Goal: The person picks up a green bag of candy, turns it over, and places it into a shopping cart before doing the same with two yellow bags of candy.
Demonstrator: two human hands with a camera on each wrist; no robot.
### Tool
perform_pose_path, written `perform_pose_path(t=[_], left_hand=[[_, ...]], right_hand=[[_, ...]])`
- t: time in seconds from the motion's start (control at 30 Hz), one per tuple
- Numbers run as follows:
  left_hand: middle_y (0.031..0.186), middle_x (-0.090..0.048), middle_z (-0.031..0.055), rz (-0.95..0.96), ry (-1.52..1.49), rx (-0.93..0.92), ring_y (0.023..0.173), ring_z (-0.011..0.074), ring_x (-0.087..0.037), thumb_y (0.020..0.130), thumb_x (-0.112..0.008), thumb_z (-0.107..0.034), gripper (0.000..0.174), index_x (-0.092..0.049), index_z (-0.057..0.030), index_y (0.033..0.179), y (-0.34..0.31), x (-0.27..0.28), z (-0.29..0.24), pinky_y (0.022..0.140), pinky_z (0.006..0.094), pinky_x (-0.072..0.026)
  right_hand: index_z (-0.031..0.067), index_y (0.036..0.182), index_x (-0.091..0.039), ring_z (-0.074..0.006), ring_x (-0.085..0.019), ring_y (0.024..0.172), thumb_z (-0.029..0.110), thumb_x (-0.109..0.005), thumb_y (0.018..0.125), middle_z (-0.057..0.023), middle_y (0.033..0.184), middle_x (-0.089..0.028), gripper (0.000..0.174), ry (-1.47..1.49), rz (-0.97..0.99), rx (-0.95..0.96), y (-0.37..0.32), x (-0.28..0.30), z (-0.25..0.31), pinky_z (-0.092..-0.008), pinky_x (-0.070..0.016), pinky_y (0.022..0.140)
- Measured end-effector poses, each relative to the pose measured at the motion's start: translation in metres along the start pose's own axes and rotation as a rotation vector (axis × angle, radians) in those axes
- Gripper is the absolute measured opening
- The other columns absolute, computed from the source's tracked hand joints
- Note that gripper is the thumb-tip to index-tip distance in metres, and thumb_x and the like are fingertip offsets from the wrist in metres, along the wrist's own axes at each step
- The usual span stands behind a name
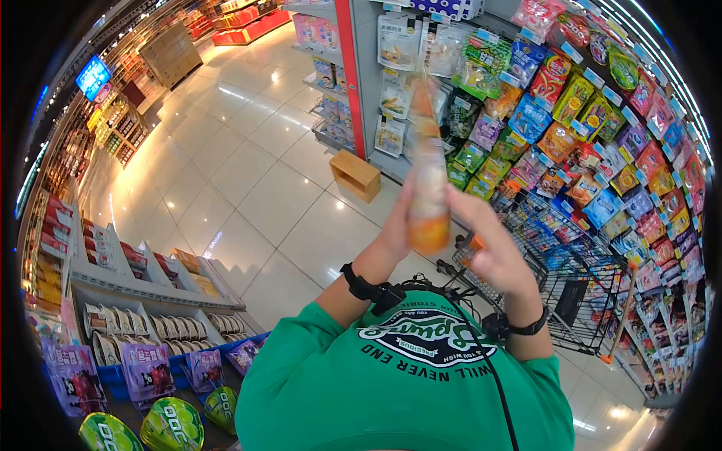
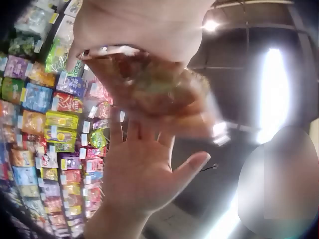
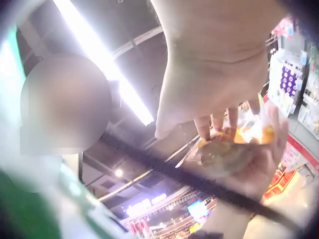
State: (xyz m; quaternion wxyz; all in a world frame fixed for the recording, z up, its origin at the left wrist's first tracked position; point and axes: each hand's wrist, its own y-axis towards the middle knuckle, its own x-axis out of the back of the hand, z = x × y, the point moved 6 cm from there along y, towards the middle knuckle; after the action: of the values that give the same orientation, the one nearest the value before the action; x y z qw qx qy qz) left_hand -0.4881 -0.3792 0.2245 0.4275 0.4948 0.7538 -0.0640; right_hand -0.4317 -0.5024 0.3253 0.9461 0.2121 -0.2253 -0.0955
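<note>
A blurred plastic snack packet (image 1: 429, 180), orange at its near end, stands almost edge-on in front of the chest in the head view. My left hand (image 1: 395, 225) grips it from the left side. In the left wrist view the packet (image 2: 154, 94) shows reddish-brown contents behind shiny film, with the left hand (image 2: 142, 27) over its upper edge. My right hand (image 1: 492, 244) is spread at the other side of the packet, thumb apart. Straight fingers of the right hand (image 3: 214, 64) reach to the packet (image 3: 219, 157) in the right wrist view.
A black wire shopping cart (image 1: 571, 263) stands at the right, beside a shelf wall of colourful snack bags (image 1: 556, 98). A wooden box (image 1: 355, 176) sits on the tiled floor (image 1: 256, 180). Purple snack bags (image 1: 147, 368) and a tiered display (image 1: 143, 289) are at the left.
</note>
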Motion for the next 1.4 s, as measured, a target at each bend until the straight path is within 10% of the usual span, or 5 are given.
perform_pose_path(t=[0.3,0.77,0.97,1.3,1.4], left_hand=[[0.139,-0.033,0.0117,0.135,-1.227,0.623,0.124,0.0264,-0.037,0.092,-0.02,-0.055,0.069,-0.015,-0.0085,0.142,-0.019,-0.063,-0.003,0.104,0.0409,-0.031],[0.112,-0.052,0.0103,0.243,-1.267,0.9,0.1,0.0237,-0.056,0.091,-0.026,-0.056,0.057,-0.039,-0.0065,0.115,-0.021,-0.06,0.038,0.068,0.0369,-0.0478],[0.1,-0.059,0.0102,0.257,-1.292,0.977,0.092,0.0232,-0.06,0.09,-0.03,-0.059,0.057,-0.045,-0.0062,0.105,-0.022,-0.053,0.043,0.055,0.0358,-0.0508],[0.126,-0.048,0.012,-0.113,-0.192,0.239,0.114,0.0278,-0.05,0.088,-0.042,-0.049,0.059,-0.038,-0.0077,0.13,-0.008,0.026,0.026,0.09,0.0396,-0.0459],[0.121,-0.05,0.0088,-0.151,-0.222,0.19,0.114,0.0219,-0.048,0.09,-0.048,-0.039,0.054,-0.031,-0.0123,0.134,-0.012,0.043,0.034,0.091,0.0396,-0.0426]], right_hand=[[0.023,0.107,-0.063,-0.0255,-0.045,0.112,0.019,-0.069,0.063,0.0001,0.125,-0.052,0.044,-0.763,-0.051,0.534,-0.013,-0.047,0.017,-0.0425,-0.0366,0.09],[0.0222,0.101,-0.066,-0.0206,-0.048,0.103,0.017,-0.065,0.066,0.0038,0.117,-0.058,0.035,-0.768,-0.136,0.705,-0.022,-0.052,0.03,-0.0359,-0.0343,0.085],[0.0179,0.103,-0.065,-0.0225,-0.048,0.101,0.017,-0.065,0.059,0.0008,0.117,-0.058,0.044,-0.757,-0.108,0.6,-0.015,-0.048,0.021,-0.0368,-0.035,0.083],[0.0099,0.12,-0.053,-0.0294,-0.047,0.112,0.038,-0.057,0.081,-0.0116,0.128,-0.048,0.048,-0.32,0.006,0.284,-0.007,-0.012,-0.045,-0.0412,-0.0354,0.094],[0.0024,0.126,-0.043,-0.0224,-0.046,0.113,0.052,-0.05,0.084,-0.0096,0.133,-0.041,0.065,0.009,-0.024,-0.309,-0.018,0.0,-0.098,-0.0368,-0.037,0.093]])
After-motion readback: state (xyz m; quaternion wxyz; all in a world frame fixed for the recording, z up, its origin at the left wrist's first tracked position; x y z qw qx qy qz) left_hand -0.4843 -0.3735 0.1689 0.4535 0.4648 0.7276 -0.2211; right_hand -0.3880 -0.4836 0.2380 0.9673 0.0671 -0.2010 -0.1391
